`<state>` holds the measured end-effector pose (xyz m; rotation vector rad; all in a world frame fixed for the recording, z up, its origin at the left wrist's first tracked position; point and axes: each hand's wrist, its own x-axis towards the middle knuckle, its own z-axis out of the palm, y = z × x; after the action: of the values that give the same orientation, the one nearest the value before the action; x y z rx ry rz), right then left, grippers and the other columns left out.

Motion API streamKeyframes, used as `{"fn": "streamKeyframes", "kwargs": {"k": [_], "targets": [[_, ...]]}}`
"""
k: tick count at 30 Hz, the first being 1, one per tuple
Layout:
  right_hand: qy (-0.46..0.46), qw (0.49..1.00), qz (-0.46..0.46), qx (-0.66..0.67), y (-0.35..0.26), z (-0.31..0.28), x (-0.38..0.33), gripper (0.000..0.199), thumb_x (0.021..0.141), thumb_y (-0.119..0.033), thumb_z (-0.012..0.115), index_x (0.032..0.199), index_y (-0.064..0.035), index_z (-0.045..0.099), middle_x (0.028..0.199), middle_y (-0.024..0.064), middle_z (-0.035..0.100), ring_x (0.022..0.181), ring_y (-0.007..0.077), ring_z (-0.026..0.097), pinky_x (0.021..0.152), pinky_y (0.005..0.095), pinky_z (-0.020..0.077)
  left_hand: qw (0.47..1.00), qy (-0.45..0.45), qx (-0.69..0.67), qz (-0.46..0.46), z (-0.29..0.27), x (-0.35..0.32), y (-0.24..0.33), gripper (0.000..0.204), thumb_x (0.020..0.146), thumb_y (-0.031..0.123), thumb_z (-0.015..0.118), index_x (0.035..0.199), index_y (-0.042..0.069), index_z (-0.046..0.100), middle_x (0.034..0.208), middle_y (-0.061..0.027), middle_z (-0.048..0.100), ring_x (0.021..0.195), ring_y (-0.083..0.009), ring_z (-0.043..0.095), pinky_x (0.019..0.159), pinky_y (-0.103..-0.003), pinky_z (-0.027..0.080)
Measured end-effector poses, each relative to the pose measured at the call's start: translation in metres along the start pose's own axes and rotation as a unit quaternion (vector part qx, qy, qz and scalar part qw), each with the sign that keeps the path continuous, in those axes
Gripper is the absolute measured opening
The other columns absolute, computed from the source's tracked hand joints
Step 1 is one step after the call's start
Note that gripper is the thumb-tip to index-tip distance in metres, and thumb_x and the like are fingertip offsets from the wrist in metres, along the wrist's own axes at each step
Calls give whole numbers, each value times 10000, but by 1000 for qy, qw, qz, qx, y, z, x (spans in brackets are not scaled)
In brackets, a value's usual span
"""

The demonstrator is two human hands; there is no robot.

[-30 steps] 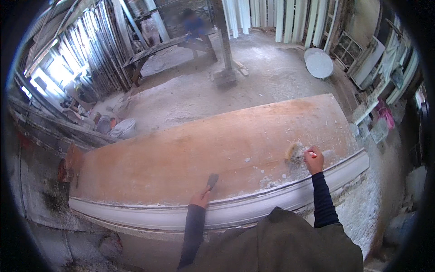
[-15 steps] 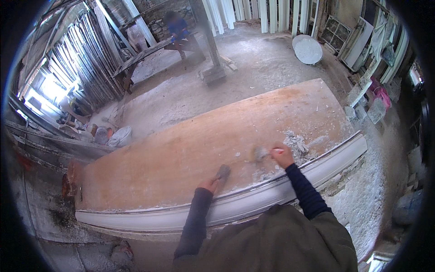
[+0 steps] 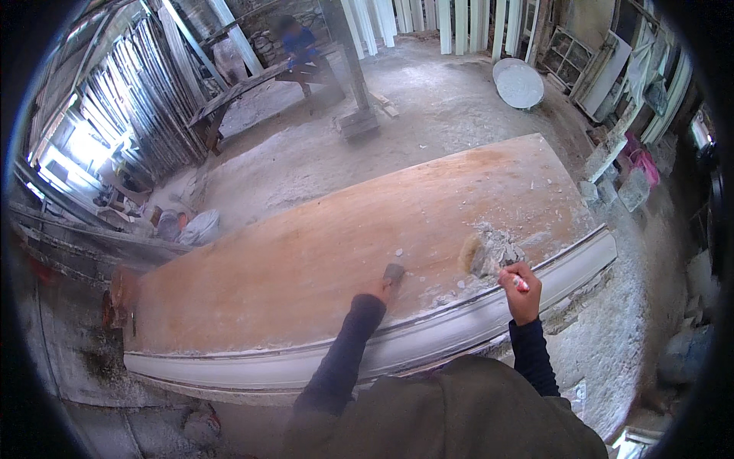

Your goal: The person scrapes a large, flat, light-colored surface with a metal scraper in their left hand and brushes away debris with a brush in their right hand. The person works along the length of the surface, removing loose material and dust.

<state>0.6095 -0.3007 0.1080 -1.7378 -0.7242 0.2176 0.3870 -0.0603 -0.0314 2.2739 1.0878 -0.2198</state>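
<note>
My right hand (image 3: 524, 297) is closed around the red handle of a wide brush (image 3: 472, 254) with pale yellow bristles. The bristles are at the left edge of a heap of white plaster scraps (image 3: 501, 246) on the wooden board (image 3: 329, 252). Farther left, my left hand (image 3: 380, 292) grips a small dark grey scraper (image 3: 394, 272), its flat end against the board. Its handle is hidden in my fingers. Along the board's near edge runs a long white plaster moulding (image 3: 306, 362), just in front of both hands.
White crumbs dot the board's right half. Beyond it stand a wooden post (image 3: 348, 69) and a bench (image 3: 245, 88) with a person in blue (image 3: 298, 46) beside it. A round white basin (image 3: 520, 84) is at the back right; bags (image 3: 200, 228) lie at the left.
My right hand has moved right and nearer to me, bringing the brush to the scrap heap. My left hand has slid right and farther away with the scraper.
</note>
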Motion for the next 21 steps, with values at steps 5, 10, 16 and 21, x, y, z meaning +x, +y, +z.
{"fn": "streamKeyframes", "kwargs": {"k": [5, 10, 16, 21], "targets": [[-57, 997, 31, 30, -4, 8, -7, 88, 770, -83, 609, 744, -12, 563, 616, 34, 538, 598, 61, 469, 536, 226, 390, 1000, 27, -7, -13, 2, -20, 31, 342, 865, 320, 397, 1089, 133, 575, 944, -201, 598, 894, -370, 565, 790, -448, 438], [-72, 997, 9, 26, -15, 24, -2, 75, 769, -74, 613, 764, -11, 573, 620, 49, 542, 588, 70, 478, 529, 224, 392, 998, 40, -42, -21, -12, 14, 49, 332, 861, 330, 417, 1054, 130, 598, 924, -203, 602, 880, -363, 571, 780, -430, 441], [-63, 998, -3, 0, -20, 0, 0, 70, 780, -56, 594, 777, 5, 559, 634, 46, 586, 597, 75, 543, 548, 212, 422, 997, -45, -34, 44, -16, -37, 9, 340, 849, 372, 435, 1032, 149, 615, 918, -198, 605, 882, -353, 575, 787, -410, 439], [-46, 999, 16, 25, -11, -9, -5, 72, 773, -62, 605, 764, -6, 561, 605, 26, 529, 578, 51, 453, 525, 211, 386, 1000, 1, -25, 3, -8, -41, 40, 346, 853, 375, 437, 1059, 148, 600, 945, -199, 598, 909, -355, 565, 802, -403, 433]]}}
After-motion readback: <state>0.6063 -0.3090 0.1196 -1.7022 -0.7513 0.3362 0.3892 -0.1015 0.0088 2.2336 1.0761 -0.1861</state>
